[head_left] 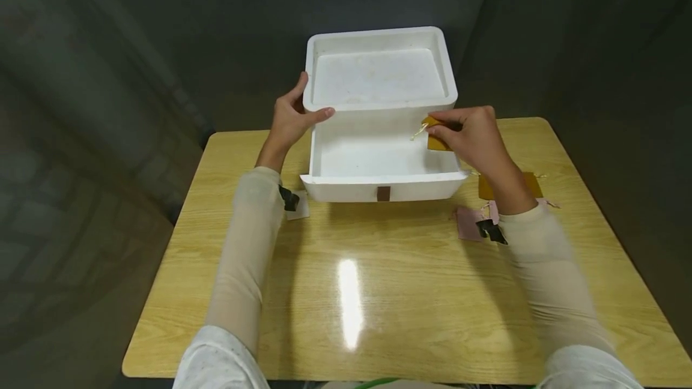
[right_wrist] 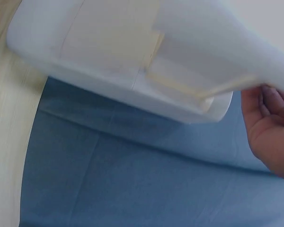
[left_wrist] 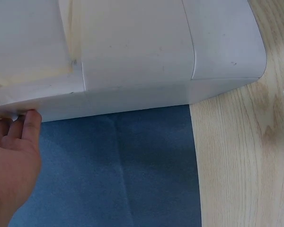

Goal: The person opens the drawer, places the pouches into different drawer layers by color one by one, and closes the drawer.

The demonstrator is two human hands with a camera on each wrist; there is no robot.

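We're pinching the yellow pouch (head_left: 435, 135) in our right hand (head_left: 473, 137), over the box (head_left: 378, 161)'s right wall, box interior lying just to its left. Left hand (head_left: 292, 117), fingers relaxed, is steadying the lid (head_left: 378, 71).

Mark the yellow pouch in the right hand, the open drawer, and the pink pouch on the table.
yellow pouch (head_left: 435, 140), head view, its lower edge below the fingers.
open drawer (head_left: 378, 158), head view, its bare white floor.
pink pouch (head_left: 467, 224), head view, its left half.
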